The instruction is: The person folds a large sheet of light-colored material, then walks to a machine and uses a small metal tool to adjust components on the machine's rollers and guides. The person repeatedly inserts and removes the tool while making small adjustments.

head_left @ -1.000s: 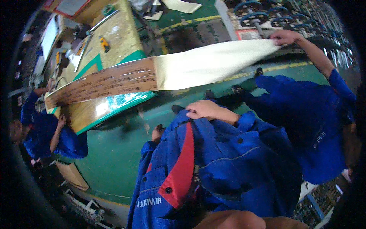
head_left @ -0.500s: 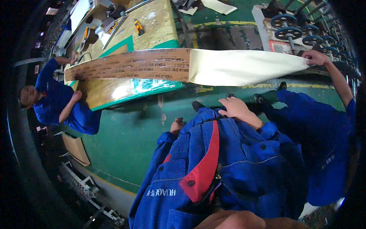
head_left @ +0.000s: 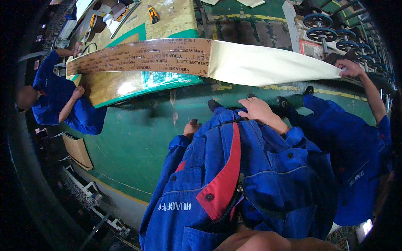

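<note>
My right hand (head_left: pixel 263 113) lies at the front of my blue jacket near the waist, fingers spread and holding nothing. My left hand (head_left: pixel 191 128) hangs by my left side, loosely open, with nothing visible in it; its fingers are partly hidden in shadow. Beyond my hands, touching neither, a long strip stretches left to right. Its left part is brown printed film (head_left: pixel 167 56), its right part plain cream material (head_left: pixel 255 67). A co-worker's hand (head_left: pixel 351 68) grips the narrowed right end. At the left end another co-worker (head_left: pixel 69 94) has a hand beside the strip.
A workbench (head_left: pixel 176 21) with green edging stands under the strip's left part. On it lie an orange-and-black utility knife (head_left: pixel 153 14) and a tape roll (head_left: pixel 97 25). Machinery with blue wheels (head_left: pixel 318 21) is at the far right. A brown board (head_left: pixel 77 150) leans at lower left.
The whole scene sits slightly higher in the picture, as my view has shifted. My hands keep their pose, and the strip stays stretched between the two co-workers.
</note>
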A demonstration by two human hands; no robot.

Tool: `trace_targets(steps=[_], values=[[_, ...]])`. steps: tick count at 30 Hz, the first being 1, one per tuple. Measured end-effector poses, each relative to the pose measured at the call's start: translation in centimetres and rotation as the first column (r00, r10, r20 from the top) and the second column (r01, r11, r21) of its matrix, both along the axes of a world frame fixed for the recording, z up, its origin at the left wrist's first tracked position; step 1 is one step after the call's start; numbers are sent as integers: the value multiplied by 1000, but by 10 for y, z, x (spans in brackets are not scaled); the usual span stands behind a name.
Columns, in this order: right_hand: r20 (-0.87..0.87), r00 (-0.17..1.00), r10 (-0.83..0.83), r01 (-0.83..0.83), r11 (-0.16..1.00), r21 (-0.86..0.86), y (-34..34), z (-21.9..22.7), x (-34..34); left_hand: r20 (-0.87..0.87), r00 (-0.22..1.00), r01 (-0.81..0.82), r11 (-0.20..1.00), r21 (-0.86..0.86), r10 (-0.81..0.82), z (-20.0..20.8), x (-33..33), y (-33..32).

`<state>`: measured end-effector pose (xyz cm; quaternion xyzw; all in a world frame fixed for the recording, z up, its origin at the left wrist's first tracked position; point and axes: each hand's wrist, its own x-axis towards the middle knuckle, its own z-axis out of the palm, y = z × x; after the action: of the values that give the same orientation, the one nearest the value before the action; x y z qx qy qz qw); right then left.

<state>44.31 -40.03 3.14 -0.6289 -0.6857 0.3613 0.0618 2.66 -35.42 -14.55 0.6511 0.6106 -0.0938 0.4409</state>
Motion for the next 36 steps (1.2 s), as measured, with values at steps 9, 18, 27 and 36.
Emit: trace_targets(steps=[9, 18, 27, 36], values=[[-2, 1000, 13, -13, 1000, -10, 6, 4, 3, -13, 999, -31, 999, -43, 31, -11, -2, -1], [-2, 1000, 2, -2, 1000, -5, 8, 4, 5, 336, 837, -343, 893, -291, 431, 29, 49, 43], [-4, 1000, -11, 10, 1000, -27, 6, 2, 7, 578, 271, -436, 633, -640, 770, 121, 179, 108], [-5, 996, -84, 84, 996, 2, -2, 11, 15, 532, 234, -349, 581, -735, 814, 110, 226, 114]])
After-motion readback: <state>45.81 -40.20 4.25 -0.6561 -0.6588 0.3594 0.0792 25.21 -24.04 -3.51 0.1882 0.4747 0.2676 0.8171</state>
